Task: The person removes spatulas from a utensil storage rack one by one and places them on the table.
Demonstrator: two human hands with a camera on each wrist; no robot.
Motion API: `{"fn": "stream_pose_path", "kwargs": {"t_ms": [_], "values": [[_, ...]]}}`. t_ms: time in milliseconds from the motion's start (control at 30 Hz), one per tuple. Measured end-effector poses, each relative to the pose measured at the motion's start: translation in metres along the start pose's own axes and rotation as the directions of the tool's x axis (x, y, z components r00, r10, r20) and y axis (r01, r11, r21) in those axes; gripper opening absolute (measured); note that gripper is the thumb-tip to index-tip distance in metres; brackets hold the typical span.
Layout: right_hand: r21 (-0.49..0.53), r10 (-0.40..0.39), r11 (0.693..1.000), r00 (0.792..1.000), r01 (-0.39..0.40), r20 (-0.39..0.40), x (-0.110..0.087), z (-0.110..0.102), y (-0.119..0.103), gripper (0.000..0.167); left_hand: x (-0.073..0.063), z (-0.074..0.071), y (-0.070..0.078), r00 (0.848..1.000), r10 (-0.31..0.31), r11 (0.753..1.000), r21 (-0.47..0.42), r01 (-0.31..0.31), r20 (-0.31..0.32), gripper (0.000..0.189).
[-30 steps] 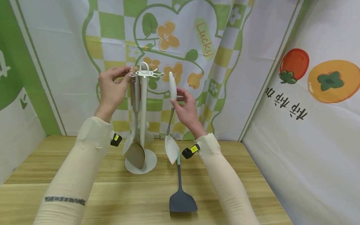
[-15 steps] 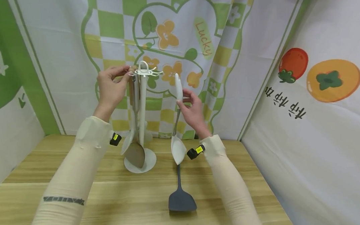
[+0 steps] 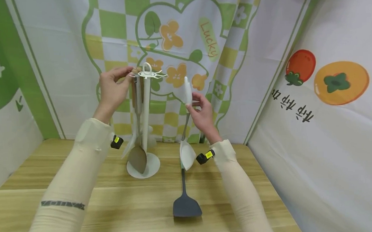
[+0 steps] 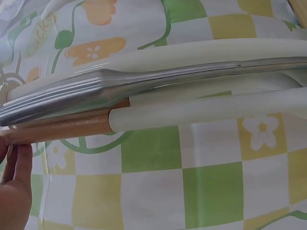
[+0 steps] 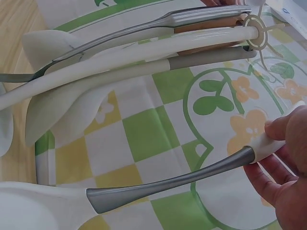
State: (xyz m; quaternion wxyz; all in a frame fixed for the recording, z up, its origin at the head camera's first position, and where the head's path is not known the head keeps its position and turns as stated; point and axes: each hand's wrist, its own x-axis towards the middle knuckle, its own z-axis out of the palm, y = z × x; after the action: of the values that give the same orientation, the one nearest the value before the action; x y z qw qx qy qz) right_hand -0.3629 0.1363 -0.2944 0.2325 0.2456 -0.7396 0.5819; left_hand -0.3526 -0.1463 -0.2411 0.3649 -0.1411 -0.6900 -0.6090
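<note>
Checkered curtain [image 3: 113, 25] behind; right hand [image 3: 202, 111] pinches white utensil [image 5: 168, 181] by handle, head below; left hand [image 3: 113, 86] pinches wooden handle [image 4: 67, 125].

Gap right of rack [image 3: 146, 110], cloth [image 3: 173, 37] behind

Left arm [image 3: 65, 180]: we stretch it forward, sleeved to the wrist, slanting inward;
Left hand [image 3: 113, 88]: our higher one, thumb and fingers pinching;
Right arm [image 3: 240, 186]: we slant it inward, sleeved too;
Right hand [image 3: 202, 112]: our lower one, thumb and fingers gripping
</note>
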Motion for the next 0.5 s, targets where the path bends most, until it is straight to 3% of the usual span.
{"fn": "stream_pose_path", "kwargs": {"t_ms": [167, 233, 400, 500], "values": [[0.001, -0.011, 1.0, 1.0, 0.011, 0.004, 0.003, -0.005, 0.022, 0.042, -0.002, -0.006, -0.001, 0.997, -0.002, 0.989, -0.145, 0.014, 0.079, 0.029], [0.001, -0.011, 1.0, 1.0, 0.011, -0.002, 0.003, -0.007, 0.025, 0.041, -0.003, -0.008, -0.001, 0.994, -0.011, 0.987, -0.158, 0.028, 0.109, 0.032], [0.007, -0.007, 1.0, 1.0, 0.008, -0.007, 0.003, -0.01, 0.025, 0.04, -0.003, -0.012, 0.001, 0.989, -0.038, 0.999, -0.015, 0.04, 0.141, 0.037], [0.01, 0.006, 1.0, 1.0, -0.006, -0.013, 0.003, -0.011, 0.025, 0.04, -0.002, -0.013, 0.001, 0.991, -0.039, 0.999, 0.001, 0.039, 0.127, 0.037]]}}
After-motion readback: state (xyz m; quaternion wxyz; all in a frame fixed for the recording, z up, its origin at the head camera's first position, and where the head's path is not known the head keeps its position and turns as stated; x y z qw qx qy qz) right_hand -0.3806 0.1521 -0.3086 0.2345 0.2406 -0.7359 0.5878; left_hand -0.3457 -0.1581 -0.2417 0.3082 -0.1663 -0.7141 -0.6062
